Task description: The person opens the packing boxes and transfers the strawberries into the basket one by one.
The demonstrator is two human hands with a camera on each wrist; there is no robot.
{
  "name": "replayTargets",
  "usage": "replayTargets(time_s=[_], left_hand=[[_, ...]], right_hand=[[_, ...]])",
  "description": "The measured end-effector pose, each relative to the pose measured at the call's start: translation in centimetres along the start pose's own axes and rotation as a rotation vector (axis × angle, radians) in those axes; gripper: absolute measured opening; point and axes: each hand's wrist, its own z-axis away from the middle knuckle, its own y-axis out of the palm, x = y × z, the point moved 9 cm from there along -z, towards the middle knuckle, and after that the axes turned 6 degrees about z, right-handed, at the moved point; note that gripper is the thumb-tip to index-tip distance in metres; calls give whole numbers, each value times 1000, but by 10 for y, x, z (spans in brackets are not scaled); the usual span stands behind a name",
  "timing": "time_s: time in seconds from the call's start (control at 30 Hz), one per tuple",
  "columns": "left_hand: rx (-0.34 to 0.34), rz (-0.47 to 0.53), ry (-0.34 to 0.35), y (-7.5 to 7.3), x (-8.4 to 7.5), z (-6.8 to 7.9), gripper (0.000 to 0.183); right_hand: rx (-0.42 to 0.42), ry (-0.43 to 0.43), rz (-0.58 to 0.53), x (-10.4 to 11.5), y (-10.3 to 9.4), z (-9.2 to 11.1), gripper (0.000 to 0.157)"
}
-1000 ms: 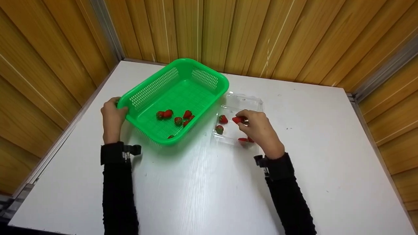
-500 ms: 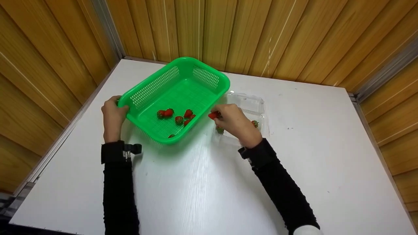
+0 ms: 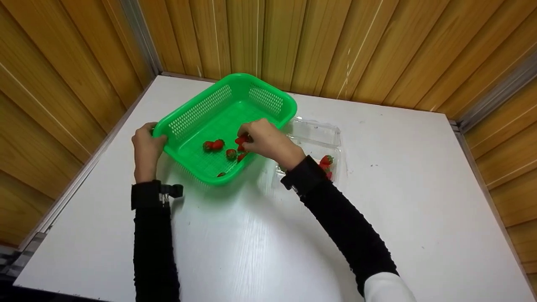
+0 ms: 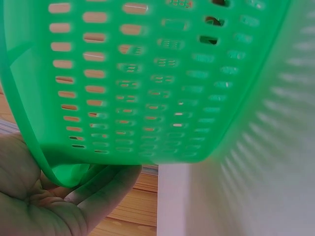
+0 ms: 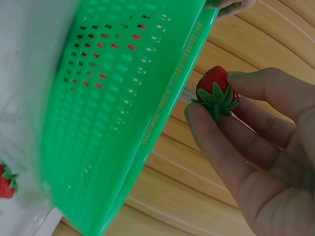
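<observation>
- Held strawberry [image 5: 212, 86]: red, glossy, bright green leaf cap turned to the right wrist camera, darker seeds/shading on the body
- Location: above the inside of the green basket [image 3: 235, 115], close to its right-hand long wall; can't tell if it touches the strawberries [image 3: 231, 154] lying there
- Right hand [image 3: 268, 138]: fingers grasping that strawberry, thumb on one side, fingertips on the other, leaf end showing between them
- Left hand [image 3: 147, 147]: fingers clamped round the basket rim at its left corner, thumb over the edge
- Basket: rectangular, rounded corners, slotted walls; its strawberries sit toward the near end, a touching pair on the left, the others nearer the right wall
- Clear plastic container [image 3: 316, 133]: right of the basket, hinged lid open, more strawberries [image 3: 326, 160] at its end away from the basket
- Delta vs 0.5 s ago: right hand plus strawberry have crossed the basket's right rim, were just outside it; at 1.0 s ago they were over the container
- No real shift in basket or left hand over that span; strawberries at the container's far-from-basket end now show, mostly behind the hand at 0.5 s
- Around the basket: white tabletop [image 3: 218, 260], wood-look panels [image 3: 319, 46] behind it; black sleeves [image 3: 153, 256] and wrist straps [image 3: 308, 174] on the near side
</observation>
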Motion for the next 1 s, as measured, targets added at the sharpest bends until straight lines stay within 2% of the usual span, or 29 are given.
replayTargets(time_s=[0.23,0.37,0.53,1.0], left_hand=[[3,8,10,2,-2,2,54],[-8,15,28,1,-2,2,54],[-4,24,27,1,-1,1,54],[9,25,0,1,-2,2,55]], right_hand=[[40,-46,-2,17,7,-17,15],[61,-57,-3,20,13,-21,19],[78,-50,-9,21,17,-23,23],[85,-31,-16,23,14,-21,28]])
